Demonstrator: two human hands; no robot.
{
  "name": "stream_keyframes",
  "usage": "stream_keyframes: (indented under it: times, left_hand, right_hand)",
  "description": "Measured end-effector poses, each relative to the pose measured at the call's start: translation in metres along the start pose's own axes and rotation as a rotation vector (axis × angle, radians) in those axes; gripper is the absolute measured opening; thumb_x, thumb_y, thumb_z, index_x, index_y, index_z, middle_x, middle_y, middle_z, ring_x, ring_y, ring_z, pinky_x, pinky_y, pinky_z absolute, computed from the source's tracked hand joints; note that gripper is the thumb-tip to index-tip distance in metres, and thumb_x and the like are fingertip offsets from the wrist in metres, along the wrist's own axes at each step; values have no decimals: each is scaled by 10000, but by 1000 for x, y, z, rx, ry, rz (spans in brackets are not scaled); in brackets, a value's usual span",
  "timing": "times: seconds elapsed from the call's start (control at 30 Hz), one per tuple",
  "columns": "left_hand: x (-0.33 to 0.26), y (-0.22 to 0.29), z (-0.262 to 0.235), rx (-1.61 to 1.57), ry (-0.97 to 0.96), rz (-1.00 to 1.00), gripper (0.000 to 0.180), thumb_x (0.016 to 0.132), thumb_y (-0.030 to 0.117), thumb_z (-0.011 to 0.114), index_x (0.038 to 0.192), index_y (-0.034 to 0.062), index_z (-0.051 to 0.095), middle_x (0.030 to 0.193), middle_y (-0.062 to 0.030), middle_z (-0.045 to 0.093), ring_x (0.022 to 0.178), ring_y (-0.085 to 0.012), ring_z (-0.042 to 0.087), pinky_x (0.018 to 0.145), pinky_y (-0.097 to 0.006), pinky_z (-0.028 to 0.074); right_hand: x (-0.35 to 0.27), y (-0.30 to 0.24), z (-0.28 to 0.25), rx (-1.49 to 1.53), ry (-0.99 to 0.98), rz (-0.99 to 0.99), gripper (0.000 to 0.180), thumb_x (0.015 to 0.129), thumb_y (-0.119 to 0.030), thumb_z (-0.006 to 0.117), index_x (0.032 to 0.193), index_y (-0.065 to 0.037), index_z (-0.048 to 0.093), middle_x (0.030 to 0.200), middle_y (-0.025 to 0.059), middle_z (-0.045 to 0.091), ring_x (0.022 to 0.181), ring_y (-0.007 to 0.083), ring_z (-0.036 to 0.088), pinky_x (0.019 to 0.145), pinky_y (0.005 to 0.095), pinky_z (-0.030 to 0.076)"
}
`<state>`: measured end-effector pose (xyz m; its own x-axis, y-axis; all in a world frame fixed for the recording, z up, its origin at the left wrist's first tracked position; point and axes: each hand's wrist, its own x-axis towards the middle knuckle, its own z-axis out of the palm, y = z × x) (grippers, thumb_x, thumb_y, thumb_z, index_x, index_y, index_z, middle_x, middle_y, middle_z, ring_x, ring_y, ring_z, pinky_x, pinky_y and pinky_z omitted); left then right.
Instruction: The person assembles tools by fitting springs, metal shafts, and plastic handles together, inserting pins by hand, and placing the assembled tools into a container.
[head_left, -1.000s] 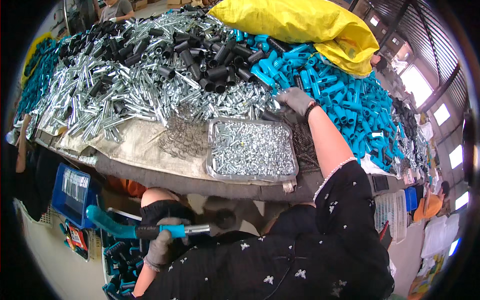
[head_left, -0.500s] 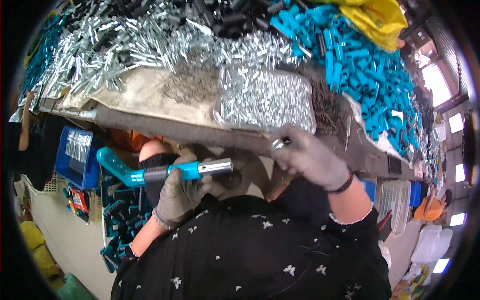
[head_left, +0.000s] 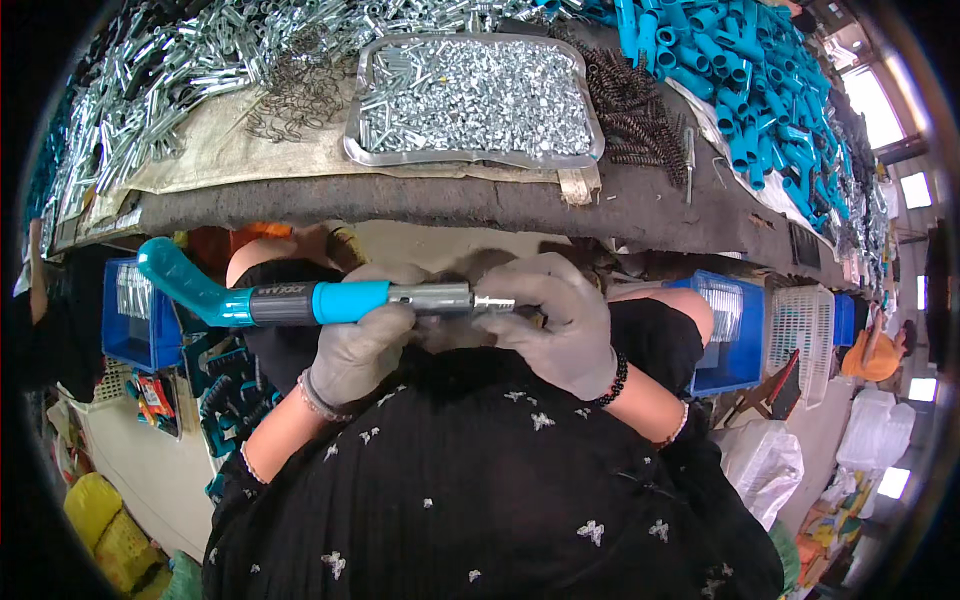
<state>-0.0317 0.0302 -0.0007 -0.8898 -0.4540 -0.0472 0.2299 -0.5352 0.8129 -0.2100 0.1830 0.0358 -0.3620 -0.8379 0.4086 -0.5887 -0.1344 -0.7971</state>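
My gloved left hand is closed around a teal bent-handled tool, held level above my lap. The tool has a curved teal grip, a black collar, a teal sleeve and a silver metal tube at its right end. At that end, my gloved right hand pinches a small shiny metal piece. The piece lines up with the tube's mouth; whether part of it sits inside, I cannot tell. My right fingertips partly cover it.
On the bench ahead, a clear tray holds many small metal parts. Dark coil springs, a screwdriver and teal tubes lie to its right, silver tubes to its left. A blue bin stands below at right.
My right hand has come down from the bench edge to the metal tube's end. The tool has shifted slightly left and up. The view has tilted, so the tray appears higher.
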Motion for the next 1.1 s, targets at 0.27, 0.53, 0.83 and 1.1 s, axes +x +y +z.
stream_keyframes:
  times: [0.27, 0.53, 0.83, 1.1]
  left_hand:
    - [-4, -16, 7, 52, -26, 26, 330, 852, 35, 639, 1170, -24, 575, 1021, -133, 686, 870, -191, 656, 779, -339, 531]
    - [-12, -8, -1, 448, 32, -87, 314, 840, 56, 652, 1147, 2, 616, 996, -84, 681, 806, -145, 631, 756, -294, 525]
    - [-17, -19, 10, 288, 71, -65, 322, 898, 93, 608, 1204, 2, 566, 933, -87, 685, 687, -111, 594, 645, -264, 497]
    - [-7, -15, 26, -40, 264, -85, 290, 920, 160, 604, 1169, 17, 568, 872, -48, 671, 684, -75, 557, 603, -237, 464]
  right_hand:
    - [-15, 4, -11, 233, -63, 188, 346, 850, -117, 771, 1155, -36, 628, 935, 71, 668, 813, 129, 648, 664, 263, 530]
    - [-21, 3, -3, 716, -87, 504, 279, 986, -205, 640, 1189, -22, 587, 798, 19, 608, 643, 89, 592, 607, 245, 511]
    - [-10, 9, -7, 113, -253, 237, 239, 935, -176, 677, 1084, -11, 589, 844, 86, 656, 679, 170, 619, 625, 323, 497]
    - [-1, 31, 2, -153, -68, -477, 212, 949, -152, 651, 1115, -25, 612, 853, 87, 636, 683, 181, 622, 642, 326, 519]
